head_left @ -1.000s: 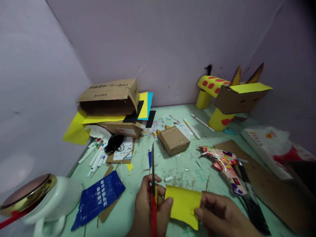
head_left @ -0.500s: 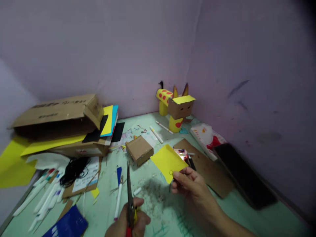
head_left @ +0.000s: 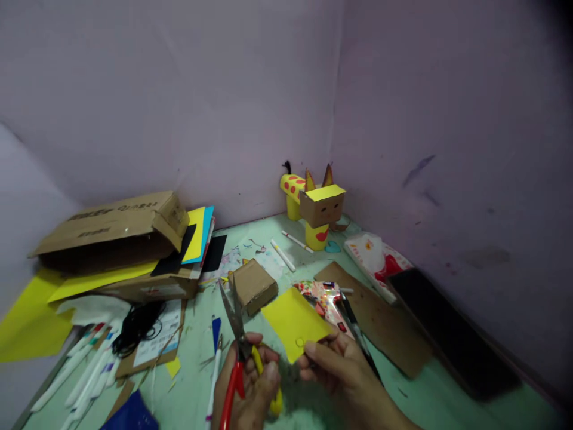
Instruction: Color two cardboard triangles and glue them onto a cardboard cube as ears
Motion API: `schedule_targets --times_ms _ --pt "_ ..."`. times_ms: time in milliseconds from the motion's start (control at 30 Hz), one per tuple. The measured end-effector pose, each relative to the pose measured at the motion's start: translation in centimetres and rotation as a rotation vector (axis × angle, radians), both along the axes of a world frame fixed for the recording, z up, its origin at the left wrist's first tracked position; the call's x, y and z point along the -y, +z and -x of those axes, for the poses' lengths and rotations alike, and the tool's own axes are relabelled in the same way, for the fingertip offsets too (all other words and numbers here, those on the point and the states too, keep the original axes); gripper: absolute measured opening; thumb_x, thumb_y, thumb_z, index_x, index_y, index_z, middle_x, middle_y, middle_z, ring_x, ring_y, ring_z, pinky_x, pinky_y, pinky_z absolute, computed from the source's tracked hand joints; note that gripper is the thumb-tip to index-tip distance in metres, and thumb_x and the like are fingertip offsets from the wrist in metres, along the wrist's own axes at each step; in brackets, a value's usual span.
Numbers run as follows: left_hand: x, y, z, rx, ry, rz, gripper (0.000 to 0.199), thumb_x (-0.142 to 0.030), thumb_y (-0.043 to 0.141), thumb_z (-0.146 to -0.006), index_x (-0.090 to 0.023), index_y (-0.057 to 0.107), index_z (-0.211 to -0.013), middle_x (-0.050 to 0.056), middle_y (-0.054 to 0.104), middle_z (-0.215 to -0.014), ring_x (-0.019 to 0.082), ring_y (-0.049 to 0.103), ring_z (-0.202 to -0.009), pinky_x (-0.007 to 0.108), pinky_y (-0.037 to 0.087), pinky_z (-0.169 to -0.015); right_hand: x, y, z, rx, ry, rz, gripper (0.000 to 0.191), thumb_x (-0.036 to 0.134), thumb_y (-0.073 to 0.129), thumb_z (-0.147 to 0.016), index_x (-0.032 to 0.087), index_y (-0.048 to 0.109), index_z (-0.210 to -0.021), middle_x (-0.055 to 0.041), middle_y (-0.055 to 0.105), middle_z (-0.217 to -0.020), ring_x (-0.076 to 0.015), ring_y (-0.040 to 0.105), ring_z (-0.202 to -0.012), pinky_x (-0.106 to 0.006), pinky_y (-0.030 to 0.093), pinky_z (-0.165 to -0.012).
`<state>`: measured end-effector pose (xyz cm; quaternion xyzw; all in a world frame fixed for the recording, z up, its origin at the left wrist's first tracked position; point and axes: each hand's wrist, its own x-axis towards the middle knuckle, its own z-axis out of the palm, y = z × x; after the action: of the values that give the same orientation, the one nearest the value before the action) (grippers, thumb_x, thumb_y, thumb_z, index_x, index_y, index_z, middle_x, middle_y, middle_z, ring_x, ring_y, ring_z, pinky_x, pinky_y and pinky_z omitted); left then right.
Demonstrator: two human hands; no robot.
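My left hand (head_left: 250,385) is closed around a pair of scissors (head_left: 237,334) with one red and one yellow handle; the blades point up and stand a little apart. In my right hand (head_left: 335,367), thumb and fingers pinch the lower right edge of a yellow sheet of paper (head_left: 293,316). A small circle is drawn near the paper's bottom corner, close to my thumb. The scissors are apart from the paper, to its left. Just behind them lies a small closed cardboard box (head_left: 254,283).
A cardboard animal (head_left: 322,209) with a spotted yellow body stands at the back. An opened carton (head_left: 111,221) with coloured sheets, several markers (head_left: 85,382) and black yarn (head_left: 138,328) are on the left. A dark phone-like slab (head_left: 452,334) and flat cardboard (head_left: 376,322) lie right.
The scissors have come up higher into view and their blades have spread apart. My right hand has brought the yellow paper lower and slightly left. The camera view has shifted a little.
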<state>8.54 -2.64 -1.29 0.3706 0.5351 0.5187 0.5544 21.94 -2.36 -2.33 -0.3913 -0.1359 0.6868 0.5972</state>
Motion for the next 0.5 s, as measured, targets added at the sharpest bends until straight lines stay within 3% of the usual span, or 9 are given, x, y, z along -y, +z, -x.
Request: schedule_targets --times_ms 133,300,500 --pt "0.3 0.0 0.5 0.040 0.021 0.064 0.060 -0.045 0.077 -0.060 -0.021 0.046 -0.106 0.004 0.067 -0.088 0.023 0.065 -0.085 0.030 0.051 -0.072 1.2 -0.8 1.4 0.027 0.174 0.005 0.033 0.029 0.083 -0.060 0.013 0.059 -0.074 -0.0007 0.066 -0.059 -0.0085 0.059 -0.050 -0.017 0.048 -0.050" --pt "0.0 0.6 1.5 -0.043 -0.060 0.091 0.047 -0.039 0.074 -0.065 -0.019 0.047 -0.099 0.003 0.066 -0.082 0.021 0.065 -0.072 0.029 0.053 -0.064 1.7 -1.4 1.5 0.045 0.328 0.012 0.040 0.028 0.082 -0.061 0.013 0.057 -0.089 -0.0011 0.066 -0.065 -0.0101 0.059 -0.054 -0.020 0.050 -0.049" --pt "0.2 1.4 0.9 -0.048 -0.087 0.064 0.040 -0.033 0.070 -0.066 -0.019 0.046 -0.095 0.000 0.064 -0.073 0.017 0.063 -0.064 0.025 0.050 -0.056 1.2 -1.0 0.7 0.161 0.363 -0.035 0.039 0.029 0.080 -0.060 0.016 0.057 -0.089 -0.0027 0.065 -0.080 -0.0134 0.059 -0.063 -0.020 0.051 -0.046"
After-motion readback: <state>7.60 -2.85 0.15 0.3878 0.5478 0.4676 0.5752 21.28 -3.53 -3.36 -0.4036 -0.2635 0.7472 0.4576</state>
